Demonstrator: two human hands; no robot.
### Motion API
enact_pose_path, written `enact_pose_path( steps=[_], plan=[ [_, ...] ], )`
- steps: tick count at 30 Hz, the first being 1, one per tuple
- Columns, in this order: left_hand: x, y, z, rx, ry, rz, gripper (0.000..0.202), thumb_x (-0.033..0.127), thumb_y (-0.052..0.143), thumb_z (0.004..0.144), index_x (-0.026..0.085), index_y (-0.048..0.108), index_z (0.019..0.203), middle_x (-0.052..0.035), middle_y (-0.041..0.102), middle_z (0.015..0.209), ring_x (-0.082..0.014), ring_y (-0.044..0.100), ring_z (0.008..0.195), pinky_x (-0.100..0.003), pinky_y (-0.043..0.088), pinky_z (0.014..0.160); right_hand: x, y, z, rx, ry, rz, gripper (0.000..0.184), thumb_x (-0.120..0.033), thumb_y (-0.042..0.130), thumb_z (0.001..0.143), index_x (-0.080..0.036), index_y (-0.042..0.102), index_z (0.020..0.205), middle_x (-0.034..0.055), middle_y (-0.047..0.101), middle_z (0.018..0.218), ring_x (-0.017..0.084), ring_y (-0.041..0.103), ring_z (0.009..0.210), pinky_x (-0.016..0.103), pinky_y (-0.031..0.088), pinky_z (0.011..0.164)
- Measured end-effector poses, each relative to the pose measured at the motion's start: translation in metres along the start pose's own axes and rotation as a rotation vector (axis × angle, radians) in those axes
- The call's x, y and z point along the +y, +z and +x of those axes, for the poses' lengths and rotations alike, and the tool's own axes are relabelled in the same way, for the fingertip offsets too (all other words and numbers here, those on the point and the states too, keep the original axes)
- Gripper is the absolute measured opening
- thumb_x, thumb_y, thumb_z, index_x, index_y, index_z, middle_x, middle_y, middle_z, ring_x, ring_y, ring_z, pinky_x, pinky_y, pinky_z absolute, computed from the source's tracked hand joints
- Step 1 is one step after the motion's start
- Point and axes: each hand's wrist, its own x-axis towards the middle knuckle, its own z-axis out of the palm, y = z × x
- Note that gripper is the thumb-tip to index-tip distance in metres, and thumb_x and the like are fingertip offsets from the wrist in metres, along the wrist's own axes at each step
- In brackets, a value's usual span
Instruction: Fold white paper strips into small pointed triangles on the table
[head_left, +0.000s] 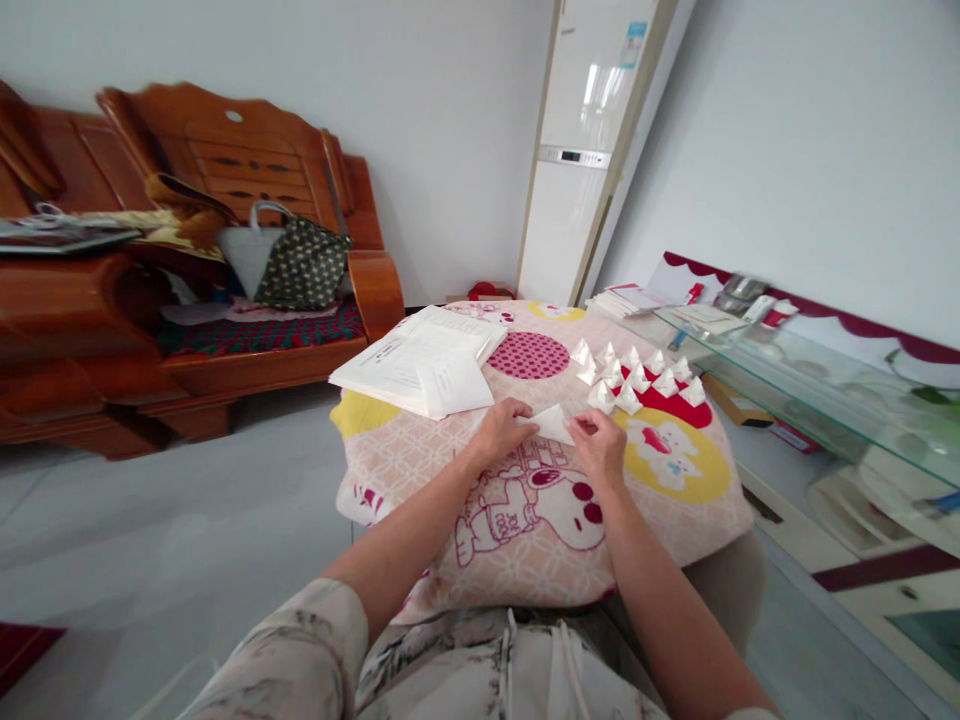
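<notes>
A small folded white paper piece (553, 423) lies on a pink cartoon-print cloth (420, 460) covering a low table. My left hand (501, 428) presses on the paper's left end with fingers curled over it. My right hand (598, 440) pinches its right end between thumb and fingers. Beyond my hands, several finished folded white paper shapes (637, 378) stand in a cluster on the cloth. A stack of white sheets (420, 365) lies at the far left of the cloth.
A carved wooden sofa (225, 150) with a dark patterned bag (300, 265) stands at the left. A tall white air conditioner (592, 150) stands in the corner. A glass-topped cabinet (810, 380) with papers runs along the right. Grey floor (150, 540) lies to the left.
</notes>
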Motion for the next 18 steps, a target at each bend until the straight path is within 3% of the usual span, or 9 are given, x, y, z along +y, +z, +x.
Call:
enact_pose_path(
  steps=[2,5,9,12,15,18],
  plan=[
    [-0.0010,0.0000,0.0006,0.015,0.000,-0.087,0.010,0.022,0.068,0.076,0.015,0.072,0.082,-0.0016,0.069,0.080,-0.0154,0.060,0.074,-0.026,0.045,0.070,-0.0006,-0.0016,0.0006,0.057,-0.054,0.020,0.032,-0.049,0.070,0.073,-0.017,0.071,0.080,0.0095,0.073,0.081,0.023,0.066,0.072,0.035,0.053,0.072],
    [-0.0018,0.0005,0.0010,0.018,-0.009,-0.238,0.010,0.023,0.067,0.075,0.014,0.069,0.079,0.0030,0.059,0.064,-0.0103,0.048,0.057,-0.023,0.037,0.057,-0.0025,-0.0018,0.0004,0.002,-0.076,0.054,0.038,-0.051,0.070,0.075,-0.017,0.073,0.090,0.0129,0.075,0.092,0.026,0.068,0.082,0.038,0.054,0.078],
    [-0.0005,-0.0001,0.0008,0.026,0.000,-0.509,0.021,0.021,0.072,0.070,0.013,0.068,0.089,0.0017,0.063,0.073,-0.0090,0.052,0.058,-0.021,0.040,0.056,-0.0052,0.0003,-0.0004,-0.113,-0.055,0.119,0.036,-0.046,0.070,0.075,-0.017,0.074,0.095,0.0106,0.076,0.092,0.026,0.068,0.084,0.037,0.054,0.079],
    [0.0015,-0.0017,0.0012,0.042,-0.012,-0.648,0.045,0.021,0.079,0.064,0.014,0.067,0.107,0.0002,0.067,0.082,-0.0095,0.057,0.061,-0.021,0.045,0.057,-0.0049,0.0012,-0.0011,-0.165,-0.031,0.160,0.025,-0.041,0.070,0.074,-0.018,0.074,0.083,0.0048,0.073,0.077,0.022,0.064,0.073,0.033,0.051,0.069],
    [0.0023,-0.0031,0.0021,0.059,-0.029,-0.745,0.061,0.023,0.083,0.063,0.014,0.063,0.119,0.0016,0.066,0.076,-0.0092,0.057,0.058,-0.021,0.046,0.056,-0.0035,0.0022,-0.0030,-0.281,0.105,0.296,0.022,-0.040,0.071,0.073,-0.019,0.067,0.066,-0.0004,0.063,0.055,0.016,0.054,0.051,0.028,0.042,0.052],
    [0.0017,-0.0034,0.0026,0.080,-0.050,-0.840,0.066,0.025,0.084,0.063,0.011,0.061,0.123,0.0039,0.063,0.067,-0.0089,0.056,0.056,-0.021,0.048,0.055,-0.0035,0.0031,-0.0061,-0.391,0.222,0.468,0.023,-0.039,0.074,0.072,-0.019,0.066,0.064,-0.0002,0.064,0.054,0.014,0.051,0.046,0.026,0.039,0.046]
  ],
)
